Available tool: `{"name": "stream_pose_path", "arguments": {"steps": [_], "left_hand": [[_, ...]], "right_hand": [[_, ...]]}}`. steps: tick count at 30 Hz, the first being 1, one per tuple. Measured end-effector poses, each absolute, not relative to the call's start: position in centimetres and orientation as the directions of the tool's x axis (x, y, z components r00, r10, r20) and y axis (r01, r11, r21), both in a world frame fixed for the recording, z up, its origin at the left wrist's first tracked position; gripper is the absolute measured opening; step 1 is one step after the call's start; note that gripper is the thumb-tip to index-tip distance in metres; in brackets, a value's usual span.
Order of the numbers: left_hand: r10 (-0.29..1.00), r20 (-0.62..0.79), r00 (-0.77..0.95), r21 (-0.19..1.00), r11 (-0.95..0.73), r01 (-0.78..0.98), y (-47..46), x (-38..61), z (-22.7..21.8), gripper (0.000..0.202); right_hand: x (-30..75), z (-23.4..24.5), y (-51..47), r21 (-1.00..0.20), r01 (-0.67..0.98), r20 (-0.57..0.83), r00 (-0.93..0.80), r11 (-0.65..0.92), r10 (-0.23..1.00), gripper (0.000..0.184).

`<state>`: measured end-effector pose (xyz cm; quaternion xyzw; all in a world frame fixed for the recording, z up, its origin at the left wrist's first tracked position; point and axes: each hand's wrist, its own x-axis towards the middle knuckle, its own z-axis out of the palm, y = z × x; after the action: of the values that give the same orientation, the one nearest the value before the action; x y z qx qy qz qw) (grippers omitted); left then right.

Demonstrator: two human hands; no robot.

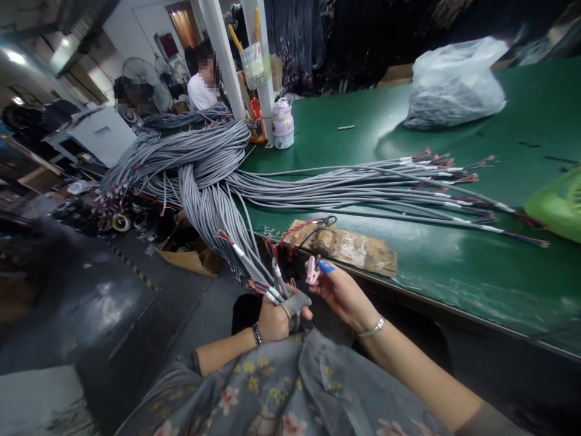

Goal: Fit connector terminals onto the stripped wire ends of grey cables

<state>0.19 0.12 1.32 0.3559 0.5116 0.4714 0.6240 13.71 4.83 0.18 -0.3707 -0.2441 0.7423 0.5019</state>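
Observation:
My left hand (pixel 275 318) is closed around several grey cable ends (pixel 275 293) just in front of my body. Red, blue and other thin wires fan out of their stripped tips. A grey strip (pixel 296 303), perhaps tape or cloth, lies across the fingers of that hand. To its right, my right hand (pixel 338 293) pinches a small pink clip (pixel 311 271) that looks like a clothespin. Blue wrapping (pixel 325 266) covers the tip of its thumb. From the held ends, the cables run up to a large grey cable bundle (pixel 213 157) draped over the table edge.
Loose cable ends (pixel 436 194) spread rightward over the green table (pixel 454 272). A worn wooden block (pixel 345 245) with wires sits at the near edge. Farther off are a lilac container (pixel 283 124), a plastic bag (pixel 456 85) and a green basket (pixel 558 200). A person (pixel 203 85) sits beyond.

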Motion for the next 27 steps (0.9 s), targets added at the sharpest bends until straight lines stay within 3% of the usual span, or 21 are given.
{"name": "stream_pose_path", "arguments": {"steps": [5, 7, 10, 14, 20, 27], "left_hand": [[0.967, -0.251, -0.039, 0.946, 0.236, -0.223, 0.8, 0.9, 1.7, 0.029], [0.967, -0.250, -0.053, 0.948, 0.233, -0.217, 1.0, 1.2, 1.9, 0.030], [0.966, -0.254, -0.055, 0.948, 0.237, -0.214, 1.0, 1.2, 1.9, 0.029], [0.959, -0.276, -0.068, 0.944, 0.257, -0.209, 0.9, 1.1, 1.6, 0.027], [0.962, -0.270, -0.045, 0.951, 0.259, -0.169, 0.9, 0.9, 1.4, 0.031], [0.955, -0.297, -0.022, 0.936, 0.286, -0.206, 0.2, 0.1, 0.7, 0.033]], "right_hand": [[13.8, -0.5, 4.2, -0.890, -0.413, -0.188, -0.056, -0.194, 0.981, 0.042], [13.7, -0.9, 4.2, -0.851, -0.462, -0.200, -0.154, -0.249, 0.968, 0.042], [13.3, -1.4, 4.5, -0.700, -0.607, -0.205, -0.335, -0.377, 0.920, 0.042], [13.0, -2.1, 4.9, -0.571, -0.733, -0.180, -0.327, -0.369, 0.928, 0.036], [13.0, -1.7, 4.8, -0.561, -0.725, -0.246, -0.314, -0.400, 0.917, 0.030], [13.5, -0.6, 4.4, -0.567, -0.660, -0.346, -0.352, -0.492, 0.870, 0.049]]}}
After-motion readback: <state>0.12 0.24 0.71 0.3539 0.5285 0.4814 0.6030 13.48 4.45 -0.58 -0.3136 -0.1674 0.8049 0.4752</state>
